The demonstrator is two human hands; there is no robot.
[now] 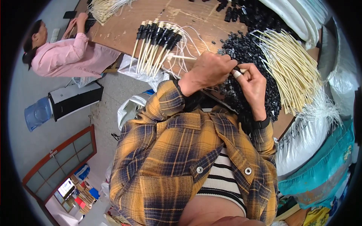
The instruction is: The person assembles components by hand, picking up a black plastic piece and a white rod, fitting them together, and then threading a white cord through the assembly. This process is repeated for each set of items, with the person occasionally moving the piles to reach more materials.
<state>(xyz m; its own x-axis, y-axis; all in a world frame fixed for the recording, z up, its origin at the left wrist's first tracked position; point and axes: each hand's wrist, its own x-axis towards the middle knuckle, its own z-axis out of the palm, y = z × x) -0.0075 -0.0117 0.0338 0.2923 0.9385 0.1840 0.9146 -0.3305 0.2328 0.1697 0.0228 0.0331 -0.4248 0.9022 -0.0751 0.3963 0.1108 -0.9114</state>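
While clasping a cream rod (184, 58) in the curled left hand (211, 69), pinches a small dark fitting (236, 69) at the fingertips of the right hand (253, 84), close against the left fingertips. Cannot tell the exact join of rod and fitting, hidden by the fingers. Wears a white wrap (236, 74) on one right finger and a dark wristband (261, 123).

Around the hands, heaped loosely on the brown tabletop (124, 32): small black fittings (235, 47). To the right, lying in a thick sheaf: bare cream rods (292, 71). To the left, laid side by side, apparently jutting past the edge: black-sleeved rods (155, 39), with white leads looping nearby.

Could, by judgement, lose the fitting among its look-alikes through a slipped pinch, seat it crookedly through working blind behind the fingers, or drag sleeved rods off the edge through a snagged lead.

Farther right: a white sack (311, 128) bearing dark printed characters, slanted and hard to make out, above a teal sack (320, 173). Shows no legible label on rods or fittings. Farther left: a co-worker in pink (60, 56).
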